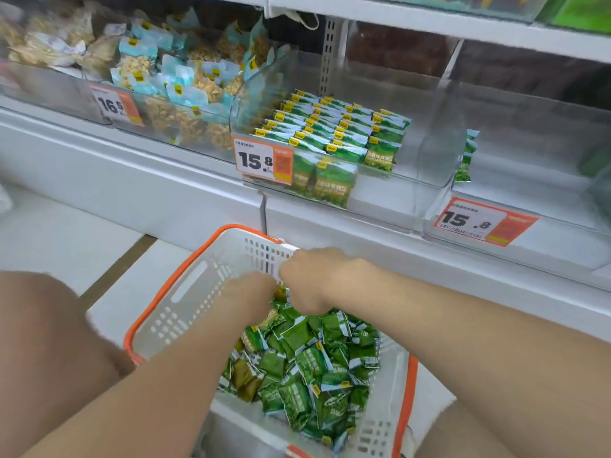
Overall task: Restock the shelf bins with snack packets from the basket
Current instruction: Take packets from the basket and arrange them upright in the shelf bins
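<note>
White shelf [132, 166] is carrying clear bins: pale-blue packets [178, 74] are lying at left, rowed green packets [330, 133] are standing in the centre bin [380, 193]. Below, the basket [185, 309] is holding loose green packets [314, 368]. Left hand [251, 292] is blurring, its fingers hidden. Right hand [310, 279] is bending at the knuckles beside it, fingertips buried; grip indiscernible.

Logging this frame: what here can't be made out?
Head view:
- Fingers of the left hand and right hand: hidden behind the knuckles, motion-blurred; grip on the green packets unclear.
- Basket: near end cut off by the bottom edge.
- Dark contents of the upper right bins: blurred behind glare.
- Price tag small print: too small.
</note>
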The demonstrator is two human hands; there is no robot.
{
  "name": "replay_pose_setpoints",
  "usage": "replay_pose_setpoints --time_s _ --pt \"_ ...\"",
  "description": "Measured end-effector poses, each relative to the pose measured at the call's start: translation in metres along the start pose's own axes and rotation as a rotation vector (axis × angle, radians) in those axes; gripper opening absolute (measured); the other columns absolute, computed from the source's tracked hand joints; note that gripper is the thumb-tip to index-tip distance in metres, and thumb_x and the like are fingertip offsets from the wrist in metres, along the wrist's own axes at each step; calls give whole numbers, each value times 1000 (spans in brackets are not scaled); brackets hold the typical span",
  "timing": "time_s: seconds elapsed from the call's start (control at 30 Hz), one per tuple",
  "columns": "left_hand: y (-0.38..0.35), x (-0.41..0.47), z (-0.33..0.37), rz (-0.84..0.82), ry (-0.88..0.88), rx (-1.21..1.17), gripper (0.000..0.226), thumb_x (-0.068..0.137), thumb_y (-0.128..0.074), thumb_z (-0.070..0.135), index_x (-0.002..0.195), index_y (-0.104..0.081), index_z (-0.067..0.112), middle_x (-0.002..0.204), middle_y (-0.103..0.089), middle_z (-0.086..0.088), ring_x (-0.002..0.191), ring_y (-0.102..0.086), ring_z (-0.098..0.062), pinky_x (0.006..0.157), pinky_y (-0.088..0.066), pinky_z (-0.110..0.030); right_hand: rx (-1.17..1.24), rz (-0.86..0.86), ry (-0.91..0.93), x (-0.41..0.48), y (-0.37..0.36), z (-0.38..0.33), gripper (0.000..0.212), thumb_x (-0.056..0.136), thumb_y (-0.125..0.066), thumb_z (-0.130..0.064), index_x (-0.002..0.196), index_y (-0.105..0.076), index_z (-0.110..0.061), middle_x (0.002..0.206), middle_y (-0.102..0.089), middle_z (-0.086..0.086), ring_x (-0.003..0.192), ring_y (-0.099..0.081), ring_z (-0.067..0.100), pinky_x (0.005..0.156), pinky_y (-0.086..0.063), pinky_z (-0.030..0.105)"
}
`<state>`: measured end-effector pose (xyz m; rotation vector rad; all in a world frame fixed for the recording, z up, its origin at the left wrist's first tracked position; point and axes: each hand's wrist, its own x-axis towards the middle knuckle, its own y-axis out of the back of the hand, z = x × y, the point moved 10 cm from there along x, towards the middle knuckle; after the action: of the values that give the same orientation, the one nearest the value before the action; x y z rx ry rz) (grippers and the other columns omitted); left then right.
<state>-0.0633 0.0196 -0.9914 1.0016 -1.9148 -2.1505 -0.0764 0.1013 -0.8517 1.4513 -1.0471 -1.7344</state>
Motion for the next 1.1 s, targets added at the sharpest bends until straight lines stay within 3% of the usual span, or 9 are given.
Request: replay_pose_setpoints --time_s 0.13,0.3,0.4,0.5,0.73,0.8,0.87,0.97,1.1 --pt "-62 5 -20 -155 38 -6 22 93 -51 -4 81 -49 14 79 -48 -3 73 -56 -25 70 -54 -41 10 -41 33 16 -1 -10 5 98 -51 -14 98 -50 -19 83 -44 -3 63 -45 13 50 -37 29" --pt "-105 19 -14 -267 -27 -82 59 87 -54 -17 139 -54 11 135 -50 -11 97 -65 -29 81 -58 -40 -17 -89 77 35 -4 -12 10 98 -53 -15 108 -55 -16 88 -50 1 66 -48 14 48 -34 29" --pt "-123 25 -11 -307 -34 -92 65 87 -56 -19 144 -49 10 144 -37 -13 98 -62 -30 83 -54 -38 -30 -110 102 44 -6 -11 13 99 -51 -15 110 -57 -15 94 -54 2 67 -49 14 48 -32 29" --pt "-129 30 -9 -322 -41 -66 47 90 -56 -17 133 -56 3 135 -50 -16 115 -61 -32 93 -54 -36 -30 -106 114 52 -6 -8 14 99 -50 -13 110 -58 -15 94 -57 3 66 -50 14 48 -31 27" --pt "-107 35 -7 -255 35 -77 18 91 -57 -12 87 -57 5 96 -61 -11 92 -68 -30 83 -57 -39 2 -130 98 57 -9 5 9 100 -48 -13 92 -53 -15 90 -53 5 66 -49 15 50 -34 28" --pt "-93 38 -3 -233 38 -164 16 90 -55 -11 89 -64 2 88 -65 -12 85 -70 -30 83 -61 -43 10 -137 70 57 -7 14 14 99 -46 -13 88 -53 -16 91 -55 6 68 -53 18 54 -40 29" --pt "-73 43 5 -175 5 -312 14 91 -58 -4 91 -72 1 80 -69 -15 79 -72 -27 81 -62 -45 27 -138 45 54 -3 26 18 98 -45 -10 103 -62 -14 105 -61 10 84 -63 26 68 -53 35" --pt "-27 46 19 -63 -84 -487 29 90 -64 5 61 -57 7 52 -49 7 51 -47 -10 67 -52 -33 50 -103 -17 39 15 52 40 95 -46 -6 132 -61 -10 125 -64 14 116 -64 34 94 -55 47" --pt "61 23 35 56 -168 -765 16 92 -68 18 79 -75 12 79 -74 2 77 -69 -18 75 -59 -34 71 -69 -70 10 33 84 46 92 -49 -1 136 -60 1 129 -66 22 121 -61 38 98 -53 52"
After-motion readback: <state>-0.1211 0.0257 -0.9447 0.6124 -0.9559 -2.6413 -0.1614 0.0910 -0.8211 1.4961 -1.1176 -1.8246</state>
